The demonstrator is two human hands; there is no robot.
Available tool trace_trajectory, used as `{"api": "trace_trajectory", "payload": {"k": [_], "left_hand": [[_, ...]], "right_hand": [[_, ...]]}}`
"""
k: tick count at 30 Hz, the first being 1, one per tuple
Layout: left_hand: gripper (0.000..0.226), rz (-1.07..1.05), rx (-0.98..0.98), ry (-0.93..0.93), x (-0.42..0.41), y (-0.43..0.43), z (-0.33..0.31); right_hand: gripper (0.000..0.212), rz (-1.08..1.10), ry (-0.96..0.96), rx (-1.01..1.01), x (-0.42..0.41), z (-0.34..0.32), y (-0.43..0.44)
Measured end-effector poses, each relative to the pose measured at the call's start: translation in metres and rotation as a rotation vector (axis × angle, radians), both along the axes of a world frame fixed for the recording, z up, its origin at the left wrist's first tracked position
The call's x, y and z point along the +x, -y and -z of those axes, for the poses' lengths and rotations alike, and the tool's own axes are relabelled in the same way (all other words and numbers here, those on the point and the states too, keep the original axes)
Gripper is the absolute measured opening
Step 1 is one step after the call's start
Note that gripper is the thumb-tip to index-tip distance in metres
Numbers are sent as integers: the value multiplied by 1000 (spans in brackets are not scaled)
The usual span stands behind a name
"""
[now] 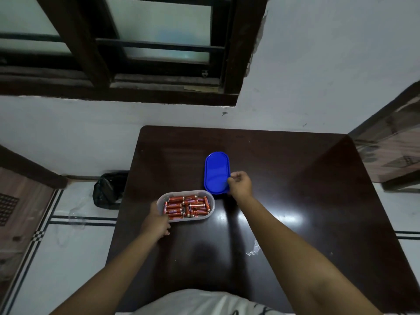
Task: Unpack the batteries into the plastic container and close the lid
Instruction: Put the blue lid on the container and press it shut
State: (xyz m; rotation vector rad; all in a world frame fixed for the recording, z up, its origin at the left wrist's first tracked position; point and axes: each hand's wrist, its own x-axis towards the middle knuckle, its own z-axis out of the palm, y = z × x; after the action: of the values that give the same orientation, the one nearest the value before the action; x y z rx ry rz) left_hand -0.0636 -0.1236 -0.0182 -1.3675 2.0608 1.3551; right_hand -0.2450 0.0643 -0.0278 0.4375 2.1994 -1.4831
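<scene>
Both hands are on the table [295, 201] now. The left hand [159, 220] is curled round the end of the clear plastic container [210, 215], thumb up along the rim and fingers tucked under the near edge, so that is a firm hold. Just beyond its fingertips, inside the container, lie the batteries [188, 206]: a loose heap of red-orange cells pointing every which way (no packaging on them that I can make out). The container stands open, flat on the dark tabletop.

Over to the right hand [239, 184]. It is reaching further out than the left, thumb and fingers bent in and pinching the edge of the blue lid [216, 171]. The lid stretches away from the hand towards the wall, its near end just beside the container's far corner; whether the two touch I cannot tell, nor whether the lid is raised off the table at all.

Back towards the body from the right hand, beside the forearm, a small scrap of clear wrapping [253, 248] lies on the wood. Out past the left hand, on the floor, sits a black bag [109, 189].
</scene>
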Motion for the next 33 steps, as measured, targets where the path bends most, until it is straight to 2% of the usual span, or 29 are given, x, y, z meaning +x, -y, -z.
{"api": "trace_trajectory", "payload": {"k": [3, 6, 10, 13, 18, 20, 21, 24, 28, 31, 33], "left_hand": [[51, 40, 2, 2, 7, -7, -4], [49, 78, 9, 2, 15, -16, -6], [45, 105, 34, -8, 30, -27, -3], [45, 102, 29, -37, 38, -34, 2], [53, 147, 38, -52, 38, -34, -2], [47, 159, 60, -73, 38, -31, -8], [42, 154, 85, -80, 38, -29, -11], [48, 62, 129, -116, 42, -16, -12], [46, -116, 123, -255, 49, 3, -16], [33, -3, 113, -299, 45, 7, -20], [32, 100, 72, -299, 41, 8, -19]], "right_hand": [[32, 50, 99, -201, 19, -15, -10], [35, -51, 43, -217, 45, -28, -28], [31, -209, -207, -8, 94, -31, -54], [31, -392, -313, 64, 128, -27, -64], [29, -681, -579, 231, 148, -20, -62], [29, -761, -649, 293, 149, -22, -55], [29, -803, -671, 328, 150, -23, -50], [30, -921, -747, 415, 150, -25, -38], [33, -996, -764, 469, 150, -23, -29], [33, -1056, -773, 486, 154, -22, -27], [34, -1061, -775, 487, 157, -20, -27]]}}
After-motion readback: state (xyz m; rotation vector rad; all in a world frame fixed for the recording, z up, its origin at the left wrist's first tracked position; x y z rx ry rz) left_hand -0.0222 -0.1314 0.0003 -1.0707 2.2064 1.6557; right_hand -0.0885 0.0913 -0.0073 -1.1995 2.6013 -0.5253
